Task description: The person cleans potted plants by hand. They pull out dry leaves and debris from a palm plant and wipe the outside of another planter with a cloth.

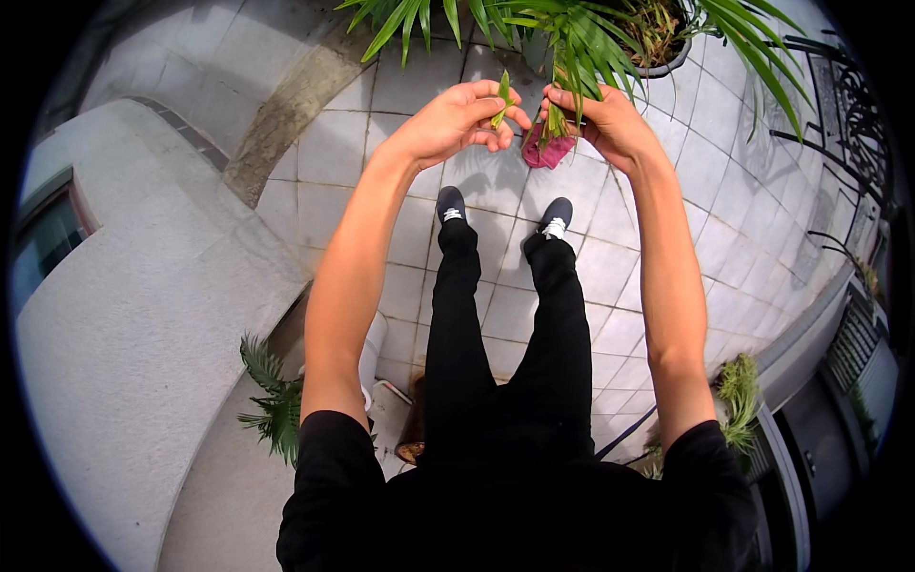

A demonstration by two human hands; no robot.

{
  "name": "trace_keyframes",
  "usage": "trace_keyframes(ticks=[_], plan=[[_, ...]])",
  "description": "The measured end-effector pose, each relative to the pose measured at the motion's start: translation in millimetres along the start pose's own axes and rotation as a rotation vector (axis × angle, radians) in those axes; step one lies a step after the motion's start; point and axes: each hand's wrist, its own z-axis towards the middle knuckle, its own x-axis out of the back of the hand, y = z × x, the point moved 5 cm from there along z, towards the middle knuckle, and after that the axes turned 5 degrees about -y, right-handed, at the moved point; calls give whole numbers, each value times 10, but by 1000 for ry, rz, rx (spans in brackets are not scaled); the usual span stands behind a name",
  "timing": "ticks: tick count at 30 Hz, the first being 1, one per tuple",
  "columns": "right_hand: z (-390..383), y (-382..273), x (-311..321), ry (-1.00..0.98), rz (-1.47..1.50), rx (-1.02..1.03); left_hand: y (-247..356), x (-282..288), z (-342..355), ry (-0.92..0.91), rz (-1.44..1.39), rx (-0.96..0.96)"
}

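Observation:
My left hand (462, 119) pinches a torn piece of green leaf (502, 95) between thumb and fingers, the other fingers loosely curled. Just to its right, my right hand (605, 119) has its thumb and fingers closed on the tips of a long green leaf (556, 116), whose ends look cut or yellowed. This leaf hangs from a potted palm-like plant (591, 38) at the far side. Below the leaf tips shows a dark pink cloth-like thing (547, 151); whether it hangs or lies on the floor I cannot tell.
The plant's dark round pot (672, 62) stands on grey floor tiles (496, 257). A pale wall (162, 267) curves along the left. Black ornamental ironwork (843, 124) lines the right. Behind me are a small palm (274, 396), a rusty cylinder (412, 429) and a dark hose (624, 434).

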Motion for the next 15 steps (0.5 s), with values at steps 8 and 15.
trace_keyframes(ticks=[8, 15], plan=[[58, 46, -153, 133, -287, 77, -68, -108, -12, 187, 431, 97], [57, 62, -190, 139, -212, 63, -71, -172, 17, 134, 672, 79]])
